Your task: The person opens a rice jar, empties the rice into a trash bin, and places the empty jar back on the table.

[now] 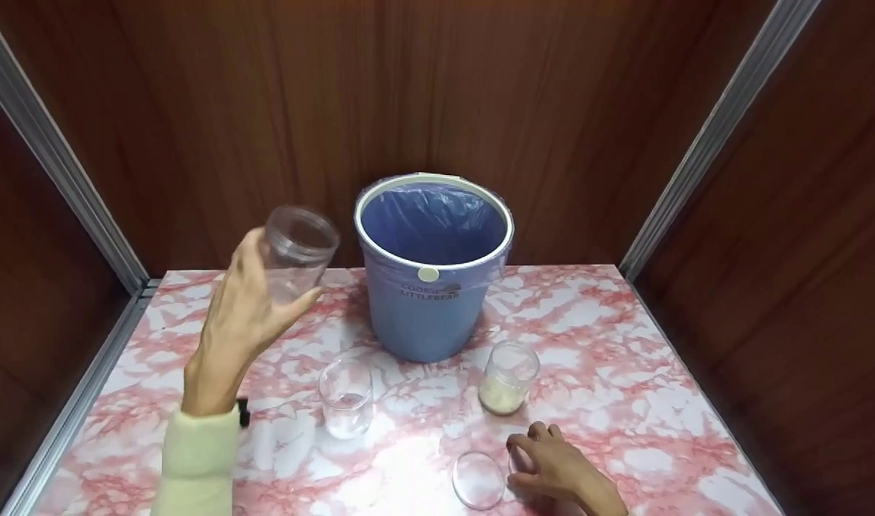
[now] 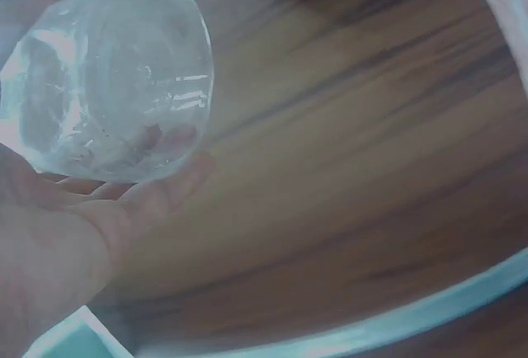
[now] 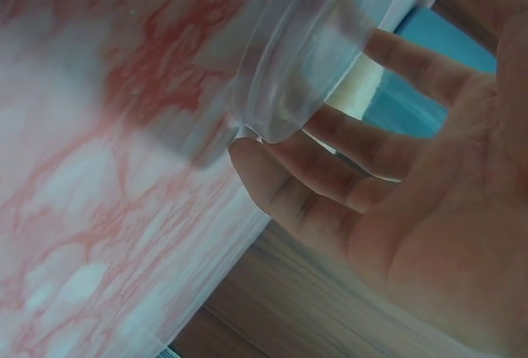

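Raised at the left of the head view, my left hand [image 1: 240,315] grips a clear plastic jar [image 1: 299,258], fingers and thumb around its side and its top tilted to the right. Nothing shows inside that jar [image 2: 124,77] in the left wrist view. Low at the front right, my right hand [image 1: 557,466] holds a clear round lid [image 3: 309,44] by its edge, close over the table. Beside it a second clear lid [image 1: 478,480] lies flat. Just beyond the right hand stands a clear jar [image 1: 509,383] with pale contents in its bottom.
Another clear jar [image 1: 346,401] stands left of centre on the red-and-white marbled table [image 1: 580,308]. A blue bin [image 1: 424,322] with a white rim and a plastic liner stands at the back middle. Brown wood-grain panels [image 1: 279,107] enclose the back and sides.
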Motion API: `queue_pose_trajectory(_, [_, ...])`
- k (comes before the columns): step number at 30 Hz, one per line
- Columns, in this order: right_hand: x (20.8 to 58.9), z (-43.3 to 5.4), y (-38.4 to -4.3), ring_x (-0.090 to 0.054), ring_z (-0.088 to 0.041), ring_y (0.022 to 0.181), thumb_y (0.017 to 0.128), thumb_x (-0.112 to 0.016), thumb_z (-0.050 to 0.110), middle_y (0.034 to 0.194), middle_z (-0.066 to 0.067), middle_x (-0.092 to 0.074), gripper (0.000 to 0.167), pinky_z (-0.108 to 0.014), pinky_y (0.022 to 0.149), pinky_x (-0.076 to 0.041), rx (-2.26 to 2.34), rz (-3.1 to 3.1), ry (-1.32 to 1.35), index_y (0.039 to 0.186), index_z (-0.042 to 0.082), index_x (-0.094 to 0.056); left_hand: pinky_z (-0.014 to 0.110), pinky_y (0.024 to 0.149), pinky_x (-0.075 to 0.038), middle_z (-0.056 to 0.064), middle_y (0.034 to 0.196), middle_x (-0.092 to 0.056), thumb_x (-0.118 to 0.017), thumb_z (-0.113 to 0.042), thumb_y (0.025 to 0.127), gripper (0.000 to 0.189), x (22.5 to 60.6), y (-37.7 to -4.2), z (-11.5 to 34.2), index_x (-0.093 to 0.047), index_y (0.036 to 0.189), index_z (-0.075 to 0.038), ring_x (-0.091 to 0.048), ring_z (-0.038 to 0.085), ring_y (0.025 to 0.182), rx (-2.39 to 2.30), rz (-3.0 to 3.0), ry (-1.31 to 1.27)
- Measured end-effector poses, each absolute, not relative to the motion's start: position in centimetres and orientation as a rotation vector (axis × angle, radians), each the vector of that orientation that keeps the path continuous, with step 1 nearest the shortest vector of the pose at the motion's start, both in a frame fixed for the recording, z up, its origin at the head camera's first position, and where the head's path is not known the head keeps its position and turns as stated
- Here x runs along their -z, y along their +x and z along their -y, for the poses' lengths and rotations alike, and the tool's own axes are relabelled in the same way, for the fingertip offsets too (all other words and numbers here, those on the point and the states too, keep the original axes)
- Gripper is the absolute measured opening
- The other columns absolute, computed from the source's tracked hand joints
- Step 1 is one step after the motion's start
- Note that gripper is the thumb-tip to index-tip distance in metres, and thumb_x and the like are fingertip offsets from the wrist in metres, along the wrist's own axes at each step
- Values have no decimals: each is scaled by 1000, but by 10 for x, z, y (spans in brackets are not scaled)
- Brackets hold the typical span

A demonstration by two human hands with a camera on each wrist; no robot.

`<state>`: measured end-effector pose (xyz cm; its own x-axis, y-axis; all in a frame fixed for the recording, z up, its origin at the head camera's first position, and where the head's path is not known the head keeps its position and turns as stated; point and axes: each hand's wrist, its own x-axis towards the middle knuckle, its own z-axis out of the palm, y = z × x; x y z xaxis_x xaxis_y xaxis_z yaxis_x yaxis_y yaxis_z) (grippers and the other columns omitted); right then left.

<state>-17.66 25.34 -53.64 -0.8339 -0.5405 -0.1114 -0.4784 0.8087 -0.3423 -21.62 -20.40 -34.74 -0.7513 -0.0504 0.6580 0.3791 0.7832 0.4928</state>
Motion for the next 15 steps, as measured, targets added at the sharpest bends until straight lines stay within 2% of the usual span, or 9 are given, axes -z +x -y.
queue_pose_trajectory(8, [537, -253, -178, -39, -18, 91, 83, -71, 50, 107, -2, -48, 47, -30, 64, -43, 414, -2780, -795, 118, 20, -60, 65, 70, -52, 32, 114, -58, -87, -30, 66, 98, 407, -194, 223, -31, 141, -2, -63, 51, 87, 898, 2274, 18])
queue_pose_trajectory(15, [536, -254, -179, -38, -18, 91, 83, -71, 49, 106, -3, -48, 48, -28, 63, -41, 422, -2788, -815, 119, 19, -61, 66, 67, -50, 35, 106, -62, -84, -31, 66, 95, 458, -184, 232, -33, 140, -1, -64, 55, 81, 913, 2252, 179])
